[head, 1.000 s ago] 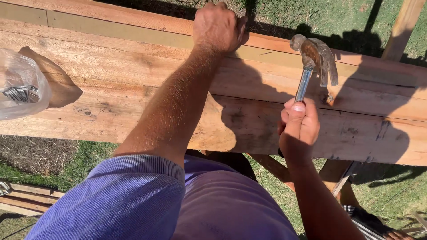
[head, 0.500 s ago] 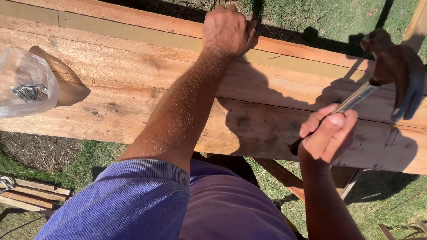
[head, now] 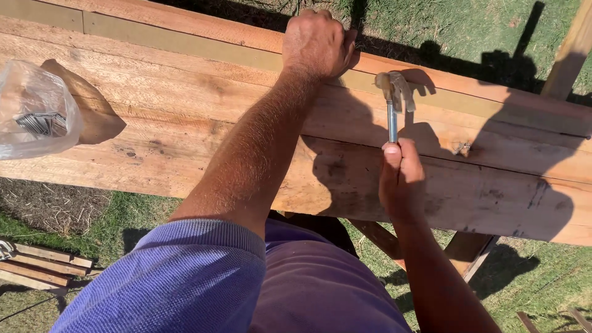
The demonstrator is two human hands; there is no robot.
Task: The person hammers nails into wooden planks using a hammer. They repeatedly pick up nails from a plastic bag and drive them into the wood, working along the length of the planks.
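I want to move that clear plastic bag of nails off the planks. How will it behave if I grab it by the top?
The clear plastic bag looks thin and crumpled, so it will probably be floppy and sag. The nails lie bunched low inside, so it is likely heavy for its size and bottom-weighted. Their points might pierce the film, so supporting it from below seems safer.

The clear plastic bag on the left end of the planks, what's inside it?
The clear plastic bag holds a bundle of dark nails lying on their sides. How many cannot be told; glare and folds in the plastic hide the rest of the inside.
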